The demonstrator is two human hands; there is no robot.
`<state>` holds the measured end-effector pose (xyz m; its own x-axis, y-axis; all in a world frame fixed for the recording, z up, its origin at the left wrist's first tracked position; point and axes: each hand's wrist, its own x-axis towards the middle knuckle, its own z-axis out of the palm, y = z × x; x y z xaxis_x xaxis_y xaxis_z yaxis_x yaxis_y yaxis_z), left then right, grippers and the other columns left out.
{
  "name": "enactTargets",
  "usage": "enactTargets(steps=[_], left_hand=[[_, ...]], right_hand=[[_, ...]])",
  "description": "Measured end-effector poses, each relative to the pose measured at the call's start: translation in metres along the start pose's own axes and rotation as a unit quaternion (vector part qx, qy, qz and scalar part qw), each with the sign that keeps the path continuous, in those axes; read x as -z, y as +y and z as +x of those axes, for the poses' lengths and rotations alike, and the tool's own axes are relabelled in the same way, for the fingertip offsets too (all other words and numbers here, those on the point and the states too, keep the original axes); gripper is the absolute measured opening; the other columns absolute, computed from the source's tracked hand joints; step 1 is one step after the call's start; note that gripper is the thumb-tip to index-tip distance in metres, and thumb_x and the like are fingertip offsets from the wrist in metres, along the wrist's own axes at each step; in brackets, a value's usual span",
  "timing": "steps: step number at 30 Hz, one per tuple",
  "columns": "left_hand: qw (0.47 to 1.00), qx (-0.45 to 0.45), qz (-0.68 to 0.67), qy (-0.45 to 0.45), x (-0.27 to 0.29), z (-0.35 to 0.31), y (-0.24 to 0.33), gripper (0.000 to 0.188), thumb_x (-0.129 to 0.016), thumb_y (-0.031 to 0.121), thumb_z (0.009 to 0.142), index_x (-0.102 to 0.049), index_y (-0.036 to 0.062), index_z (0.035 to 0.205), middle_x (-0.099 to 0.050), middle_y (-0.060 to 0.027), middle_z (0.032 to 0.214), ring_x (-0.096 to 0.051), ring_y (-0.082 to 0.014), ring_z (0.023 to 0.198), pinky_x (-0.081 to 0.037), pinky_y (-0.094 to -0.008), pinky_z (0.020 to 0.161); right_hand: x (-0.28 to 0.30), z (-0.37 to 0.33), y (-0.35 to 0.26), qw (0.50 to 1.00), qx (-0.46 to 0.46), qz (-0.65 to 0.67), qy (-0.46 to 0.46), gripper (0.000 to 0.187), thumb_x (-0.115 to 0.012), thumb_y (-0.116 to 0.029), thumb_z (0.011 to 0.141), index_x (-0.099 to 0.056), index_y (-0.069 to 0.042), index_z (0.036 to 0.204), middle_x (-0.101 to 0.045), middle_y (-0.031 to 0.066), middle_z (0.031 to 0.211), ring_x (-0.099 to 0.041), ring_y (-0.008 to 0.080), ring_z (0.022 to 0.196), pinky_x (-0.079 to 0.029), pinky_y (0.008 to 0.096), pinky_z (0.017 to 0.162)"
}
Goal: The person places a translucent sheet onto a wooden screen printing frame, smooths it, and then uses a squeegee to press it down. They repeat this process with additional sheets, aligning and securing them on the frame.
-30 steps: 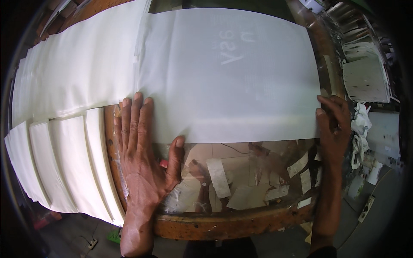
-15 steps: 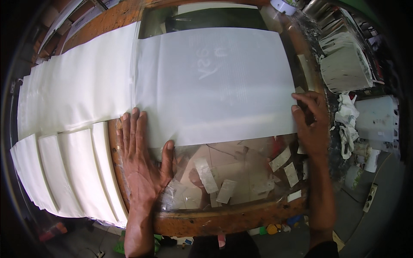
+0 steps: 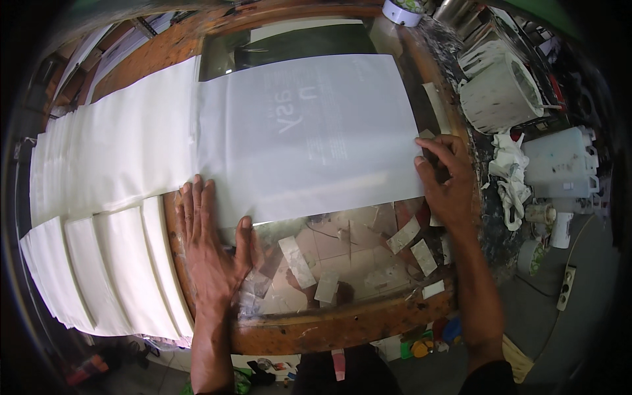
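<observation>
A translucent whitish plastic sheet (image 3: 316, 138) with faint mirrored print lies flat on a glass panel set in a wooden table. My left hand (image 3: 214, 243) is spread flat, its fingertips at the sheet's near left corner and its thumb at the near edge. At the sheet's right edge, my right hand (image 3: 447, 178) touches it with a bent index finger and thumb, their tips apart. Left of the sheet, a fanned stack of white sheets (image 3: 118, 145) meets its left edge. A second row of white sheets (image 3: 112, 270) overlaps nearer me.
The wooden frame (image 3: 342, 332) borders the glass (image 3: 355, 289), with several tape pieces (image 3: 296, 262) on it. Along the right are a stained white bucket (image 3: 503, 92), crumpled white cloth (image 3: 510, 171), a plastic jerrycan (image 3: 559, 161) and a power strip (image 3: 565, 289). A tape roll (image 3: 401, 14) stands far right.
My view has shifted, so the table and sheet appear further left. Both hands keep about the same places at the sheet's edges.
</observation>
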<state>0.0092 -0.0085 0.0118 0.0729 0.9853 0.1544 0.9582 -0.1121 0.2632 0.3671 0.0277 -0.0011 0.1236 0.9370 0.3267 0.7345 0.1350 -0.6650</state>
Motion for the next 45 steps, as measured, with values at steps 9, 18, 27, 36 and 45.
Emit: enactTargets(steps=[9, 18, 27, 36, 45], left_hand=[[1.000, 0.003, -0.012, 0.000, -0.002, 0.000, -0.004, 0.072, -0.066, 0.033, 0.095, -0.041, 0.0004, 0.155, -0.038, -0.0234, 0.161, -0.026, -0.0383, 0.155, -0.016, -0.0522, 0.129], [1.000, 0.005, -0.011, -0.007, -0.002, 0.000, -0.007, 0.075, -0.065, 0.038, 0.096, -0.040, 0.0006, 0.156, -0.037, -0.0232, 0.162, -0.025, -0.0388, 0.156, -0.016, -0.0532, 0.128], [1.000, 0.002, -0.012, -0.006, -0.004, -0.001, -0.008, 0.076, -0.065, 0.039, 0.096, -0.040, 0.0005, 0.156, -0.037, -0.0231, 0.162, -0.025, -0.0396, 0.155, -0.016, -0.0549, 0.128], [1.000, -0.001, -0.016, -0.010, -0.004, 0.000, -0.010, 0.076, -0.066, 0.039, 0.096, -0.040, -0.0004, 0.155, -0.037, -0.0235, 0.162, -0.025, -0.0392, 0.156, -0.016, -0.0549, 0.128], [1.000, -0.004, -0.018, -0.012, -0.005, -0.001, -0.010, 0.075, -0.066, 0.038, 0.096, -0.040, -0.0005, 0.155, -0.037, -0.0239, 0.162, -0.025, -0.0391, 0.156, -0.016, -0.0554, 0.128]], right_hand=[[0.003, -0.002, -0.001, 0.998, -0.056, -0.018, -0.010, 0.029, -0.072, -0.009, 0.088, -0.077, -0.012, 0.117, -0.061, 0.0054, 0.111, -0.058, 0.0192, 0.096, -0.047, 0.0307, 0.085], [0.005, -0.002, -0.010, 0.995, -0.080, -0.052, -0.043, 0.028, -0.068, -0.012, 0.093, -0.076, -0.012, 0.120, -0.059, 0.0057, 0.116, -0.058, 0.0173, 0.098, -0.047, 0.0292, 0.087], [0.005, -0.002, -0.007, 0.996, -0.068, -0.036, -0.041, 0.027, -0.067, -0.011, 0.094, -0.075, -0.010, 0.120, -0.058, 0.0075, 0.117, -0.059, 0.0173, 0.100, -0.048, 0.0296, 0.088], [0.004, -0.001, -0.005, 0.996, -0.066, -0.047, -0.040, 0.027, -0.067, -0.012, 0.094, -0.075, -0.009, 0.119, -0.057, 0.0063, 0.116, -0.056, 0.0161, 0.096, -0.047, 0.0289, 0.085], [0.006, -0.002, -0.003, 0.997, -0.049, -0.054, -0.038, 0.026, -0.067, -0.013, 0.094, -0.075, -0.008, 0.119, -0.058, 0.0073, 0.115, -0.057, 0.0164, 0.098, -0.046, 0.0287, 0.085]])
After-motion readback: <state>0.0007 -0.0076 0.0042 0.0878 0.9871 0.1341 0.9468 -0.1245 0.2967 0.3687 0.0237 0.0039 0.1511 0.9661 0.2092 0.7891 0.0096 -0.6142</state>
